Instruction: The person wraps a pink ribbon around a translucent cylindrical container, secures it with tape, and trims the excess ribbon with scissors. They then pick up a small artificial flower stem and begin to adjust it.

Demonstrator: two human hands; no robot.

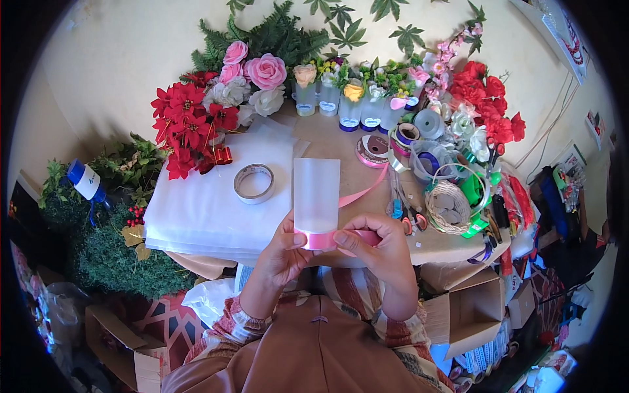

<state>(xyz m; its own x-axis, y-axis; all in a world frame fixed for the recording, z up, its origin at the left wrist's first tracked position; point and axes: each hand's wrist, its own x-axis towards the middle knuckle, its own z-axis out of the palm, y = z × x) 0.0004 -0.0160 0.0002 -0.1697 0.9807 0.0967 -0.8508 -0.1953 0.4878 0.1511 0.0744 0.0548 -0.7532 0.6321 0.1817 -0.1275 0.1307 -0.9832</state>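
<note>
A frosted translucent cylinder (317, 194) stands upright between my hands at the table's front edge. Pink ribbon (320, 240) lies across its lower end. My left hand (287, 245) holds the cylinder's base at the left, thumb on the ribbon. The ribbon is pinched at the right of the base by my right hand (366, 243), and a length of it shows past the fingers. Behind the cylinder, more pink ribbon runs up to a ribbon spool (374, 150). A roll of tape (253, 183) rests on stacked translucent sheets (196, 211) to the left.
Red-handled scissors (413, 221), a wicker basket (448, 211) and a clear plastic tub (432, 159) are at the right. Artificial poinsettias (189, 115) lie at the back left. Several flower-filled cylinders (350, 110) line the back. An open cardboard box (464, 312) stands below right.
</note>
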